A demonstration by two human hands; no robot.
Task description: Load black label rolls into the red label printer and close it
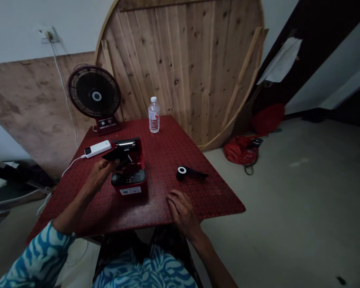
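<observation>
My left hand point(103, 170) is closed on a flat black piece point(115, 154), holding it over a small red-and-black machine that looks like a label printer point(130, 188). The machine's lid point(126, 143) stands raised at the back, and a white label is stuck on its near face. The black piece partly hides the machine's inside. My right hand point(183, 210) rests on the table near its front edge, fingers loosely bent and holding nothing. Just beyond it lies a black roll point(181, 172) with a white core, its loose end trailing right.
The red patterned table point(162, 156) also bears a water bottle point(154, 115), a dark fan point(94, 96) and a white power bank point(97, 149) with a cable. A round wooden board point(180, 68) leans behind. A red bag point(240, 151) lies on the floor to the right.
</observation>
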